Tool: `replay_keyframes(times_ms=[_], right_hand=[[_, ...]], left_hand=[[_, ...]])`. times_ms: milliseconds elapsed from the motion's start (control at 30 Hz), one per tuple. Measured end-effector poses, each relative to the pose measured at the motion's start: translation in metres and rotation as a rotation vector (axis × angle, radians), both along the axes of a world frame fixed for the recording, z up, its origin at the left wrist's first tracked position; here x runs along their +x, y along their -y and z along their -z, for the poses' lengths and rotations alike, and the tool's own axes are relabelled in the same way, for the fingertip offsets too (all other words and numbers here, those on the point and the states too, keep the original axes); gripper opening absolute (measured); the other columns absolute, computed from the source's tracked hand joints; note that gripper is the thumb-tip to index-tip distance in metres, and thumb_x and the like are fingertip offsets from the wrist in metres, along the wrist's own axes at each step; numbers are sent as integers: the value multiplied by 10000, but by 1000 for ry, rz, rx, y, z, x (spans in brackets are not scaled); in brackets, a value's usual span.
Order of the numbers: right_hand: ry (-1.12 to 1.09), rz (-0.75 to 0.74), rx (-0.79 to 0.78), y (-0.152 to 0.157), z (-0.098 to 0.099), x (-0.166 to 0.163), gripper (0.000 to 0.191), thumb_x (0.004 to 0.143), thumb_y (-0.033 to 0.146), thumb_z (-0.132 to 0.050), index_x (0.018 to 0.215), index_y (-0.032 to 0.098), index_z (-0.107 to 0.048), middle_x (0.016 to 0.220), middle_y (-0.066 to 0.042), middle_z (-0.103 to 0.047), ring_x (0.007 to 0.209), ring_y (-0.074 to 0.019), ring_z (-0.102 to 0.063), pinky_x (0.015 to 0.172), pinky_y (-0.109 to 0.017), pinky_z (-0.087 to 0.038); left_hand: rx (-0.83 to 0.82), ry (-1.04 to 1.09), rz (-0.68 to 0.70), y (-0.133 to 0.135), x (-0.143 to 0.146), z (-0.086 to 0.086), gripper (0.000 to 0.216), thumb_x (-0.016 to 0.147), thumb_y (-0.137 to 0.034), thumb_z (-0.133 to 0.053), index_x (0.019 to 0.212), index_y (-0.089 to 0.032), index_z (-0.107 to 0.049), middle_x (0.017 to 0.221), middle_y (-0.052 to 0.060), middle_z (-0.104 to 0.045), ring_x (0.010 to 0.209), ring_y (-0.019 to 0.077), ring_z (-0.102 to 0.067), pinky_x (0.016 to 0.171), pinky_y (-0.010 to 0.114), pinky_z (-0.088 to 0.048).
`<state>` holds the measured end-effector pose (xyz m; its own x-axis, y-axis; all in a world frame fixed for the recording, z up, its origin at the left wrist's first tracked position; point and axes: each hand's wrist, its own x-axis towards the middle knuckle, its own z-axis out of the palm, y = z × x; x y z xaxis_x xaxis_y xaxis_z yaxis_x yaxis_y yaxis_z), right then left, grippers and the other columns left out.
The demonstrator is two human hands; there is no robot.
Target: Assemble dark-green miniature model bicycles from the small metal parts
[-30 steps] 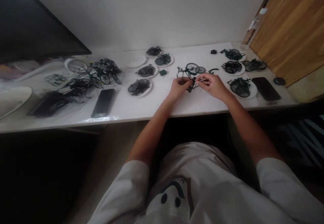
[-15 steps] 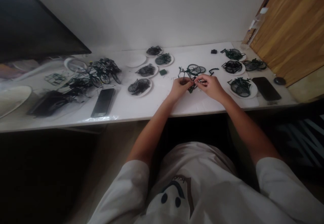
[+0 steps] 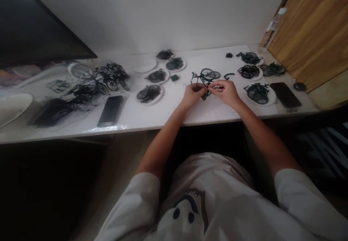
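My left hand (image 3: 192,95) is closed in a pinch on a dark green model bicycle frame (image 3: 204,97), part of which shows below the fingertips. Close against it, my right hand (image 3: 226,92) has thumb and fingers pinched together at the same spot. Whatever small piece those fingertips grip is hidden. Just beyond the hands lie a spoked toy wheel (image 3: 208,74) and a second, smaller-looking wheel (image 3: 216,74). A curved black part (image 3: 230,76) rests past my right hand.
White plates of model bicycle parts stand on the left (image 3: 149,93) and right (image 3: 260,93). Further left are a phone (image 3: 110,110) and a heap of small bicycles (image 3: 112,74). Another phone (image 3: 285,95) lies at the right, with a plastic bottle (image 3: 273,28) behind.
My right fingertips have shifted slightly, closing in on the left ones. The view has moved a little; the other things lie as before.
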<state>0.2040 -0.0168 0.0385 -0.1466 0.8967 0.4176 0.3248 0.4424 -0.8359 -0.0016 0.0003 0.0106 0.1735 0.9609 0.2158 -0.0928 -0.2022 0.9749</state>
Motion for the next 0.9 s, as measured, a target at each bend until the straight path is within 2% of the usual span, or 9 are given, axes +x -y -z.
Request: replay_keyframes(times_ms=[67, 133, 200, 233, 367, 500, 667, 900], right_hand=[[-6, 12, -35, -1, -1, 1, 407, 815, 563, -902, 963, 184, -889, 839, -57, -781, 710, -167, -598, 661, -311, -532], [-13, 12, -86, -2, -3, 1, 393, 794, 539, -919, 952, 182, -876, 639, 30, -578, 612, -119, -414, 584, -278, -383], [-57, 4, -148, -2, -4, 1, 384, 773, 520, -938, 943, 187, -851, 578, 88, -378, 597, -103, -301, 571, -270, -285], [-91, -4, -187, -2, -4, 0, 395, 757, 521, -950, 941, 189, -837, 583, 99, -337, 598, -100, -286, 569, -271, -264], [-203, -25, -343, 0, -5, -4, 509, 666, 556, -999, 966, 196, -800, 629, 95, -404, 587, -98, -323, 523, -279, -247], [-229, -23, -395, 1, -7, -5, 534, 642, 544, -1005, 990, 198, -793, 659, 87, -448, 590, -97, -337, 497, -275, -235], [-200, -35, -388, 4, -12, -5, 466, 684, 493, -967, 999, 196, -793, 637, 99, -413, 596, -100, -344, 527, -273, -267], [-170, -46, -335, 5, -13, -6, 394, 719, 445, -889, 994, 179, -801, 625, 101, -391, 608, -106, -339, 564, -285, -246]], left_hand=[[22, -6, -9, 1, 0, 0, 274, 824, -383, -913, 920, -134, -855, 776, 51, -798, 649, 105, -666, 622, 247, -487], [33, -12, -21, 2, 0, -1, 276, 813, -384, -915, 917, -135, -860, 788, 56, -803, 660, 108, -668, 624, 247, -489], [31, -20, -39, 3, 0, -2, 268, 794, -374, -926, 902, -138, -860, 796, 59, -810, 674, 113, -673, 628, 247, -496], [26, -23, -48, 3, 1, -3, 262, 785, -367, -932, 895, -140, -858, 794, 59, -811, 675, 115, -673, 628, 247, -498], [19, -29, -58, 3, 2, -4, 235, 778, -337, -929, 883, -142, -850, 787, 60, -810, 669, 116, -669, 630, 246, -505], [41, -44, -69, 2, 2, -3, 212, 799, -326, -903, 881, -140, -844, 763, 50, -789, 650, 107, -642, 607, 241, -473], [51, -53, -51, 2, 1, -2, 217, 808, -327, -901, 883, -135, -837, 769, 58, -786, 659, 115, -644, 602, 248, -471], [21, -56, -60, 5, 2, -7, 183, 802, -299, -892, 863, -136, -834, 755, 54, -783, 648, 110, -637, 596, 245, -465]])
